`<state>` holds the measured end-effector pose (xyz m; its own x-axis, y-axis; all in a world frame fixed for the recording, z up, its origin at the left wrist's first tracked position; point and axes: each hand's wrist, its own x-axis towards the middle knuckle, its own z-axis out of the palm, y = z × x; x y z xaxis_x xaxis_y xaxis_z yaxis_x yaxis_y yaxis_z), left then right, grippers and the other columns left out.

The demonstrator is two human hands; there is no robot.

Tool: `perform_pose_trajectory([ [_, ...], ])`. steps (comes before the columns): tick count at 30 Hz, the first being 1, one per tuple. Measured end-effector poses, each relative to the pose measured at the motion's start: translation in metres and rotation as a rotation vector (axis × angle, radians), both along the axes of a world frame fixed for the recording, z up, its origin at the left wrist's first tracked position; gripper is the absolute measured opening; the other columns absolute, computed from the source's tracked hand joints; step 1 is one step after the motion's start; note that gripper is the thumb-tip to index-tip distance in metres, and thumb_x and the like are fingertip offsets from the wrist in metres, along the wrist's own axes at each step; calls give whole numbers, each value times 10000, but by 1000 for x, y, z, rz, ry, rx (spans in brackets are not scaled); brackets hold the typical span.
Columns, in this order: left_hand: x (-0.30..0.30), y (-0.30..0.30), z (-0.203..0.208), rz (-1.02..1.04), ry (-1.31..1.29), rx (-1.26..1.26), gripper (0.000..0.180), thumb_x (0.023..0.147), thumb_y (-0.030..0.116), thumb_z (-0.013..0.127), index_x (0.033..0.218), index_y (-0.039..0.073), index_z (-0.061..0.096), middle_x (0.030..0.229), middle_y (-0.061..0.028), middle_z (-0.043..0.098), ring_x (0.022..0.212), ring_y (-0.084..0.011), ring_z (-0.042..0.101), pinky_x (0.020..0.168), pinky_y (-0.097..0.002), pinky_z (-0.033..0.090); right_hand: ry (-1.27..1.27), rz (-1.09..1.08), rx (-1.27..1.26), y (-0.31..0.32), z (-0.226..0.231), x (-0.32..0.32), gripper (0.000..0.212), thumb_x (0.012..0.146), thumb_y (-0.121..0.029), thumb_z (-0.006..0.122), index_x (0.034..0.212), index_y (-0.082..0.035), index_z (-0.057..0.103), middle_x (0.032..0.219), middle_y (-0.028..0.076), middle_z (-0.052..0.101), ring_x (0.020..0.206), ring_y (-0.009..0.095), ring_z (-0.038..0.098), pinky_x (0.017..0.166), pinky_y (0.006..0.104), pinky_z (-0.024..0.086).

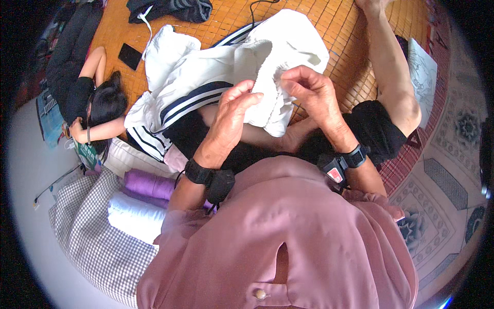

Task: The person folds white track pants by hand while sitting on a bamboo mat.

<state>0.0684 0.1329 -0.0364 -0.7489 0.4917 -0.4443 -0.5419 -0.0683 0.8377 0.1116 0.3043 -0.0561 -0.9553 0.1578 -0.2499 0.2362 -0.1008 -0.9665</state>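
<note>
— Two hands meet over one piece of cloth in the head view, right?

— Yes. The left hand (232, 110) and the right hand (313, 92) both pinch the white garment (216, 72), fingers closed on a bunched fold near its middle. The fold sits between the two hands, which are near each other but not touching.

— Where does the garment lie?

— Spread across the person's lap and out onto the woven bamboo mat (350, 31). It has dark navy stripes (198, 95) along one edge, to the left of the left hand.

— Anything on the wrists?

— A black strap with a small device on each: the left wrist band (208, 177) and the right wrist band (342, 165), the latter with a red patch.

— And around them?

— Another person (90, 105) in dark clothes lies on the mat at the left, an arm bent by the head. A black phone (129, 55) rests on the mat just above that person. Lower left, a checked cloth (92, 242) carries a rolled purple towel (149, 184) and a rolled white towel (135, 219), side by side and touching. A dark striped garment (172, 9) lies at the top edge. The person's pink shirt (288, 242) fills the bottom.
</note>
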Motion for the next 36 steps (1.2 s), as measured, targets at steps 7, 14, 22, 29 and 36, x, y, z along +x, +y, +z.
perform_pose_trajectory([
  [7,2,0,-6,17,-43,65,228,801,121,536,990,-5,555,894,-31,596,802,-80,553,757,-225,431,-158,264,-133,0,-8,4,280,784,-275,657,846,-11,586,706,1,565,651,74,513,583,222,442],
  [14,-1,0,1,-40,-37,-17,250,815,120,537,1026,-13,552,928,-50,606,860,-104,560,791,-240,430,-82,183,-72,-7,-15,9,216,733,-124,673,884,-10,568,763,8,581,715,81,530,624,234,450],
  [22,3,9,-8,12,16,39,216,804,89,537,999,-1,551,905,-26,597,805,-83,555,743,-223,439,-27,26,-32,-4,9,13,131,790,-17,576,920,-30,564,742,8,583,699,72,535,634,208,447],
  [29,1,0,-6,-40,85,-43,134,795,64,544,915,5,552,828,-9,564,754,-61,512,678,-204,408,1,63,218,-16,17,-3,143,771,-70,617,905,-23,631,773,68,641,701,106,594,641,245,485],
  [36,6,-5,-16,19,124,-72,151,821,119,560,888,-15,541,772,22,520,697,-22,444,603,-174,380,60,107,157,-23,4,2,162,756,-48,634,909,-25,583,707,9,584,643,66,534,590,223,463],
])
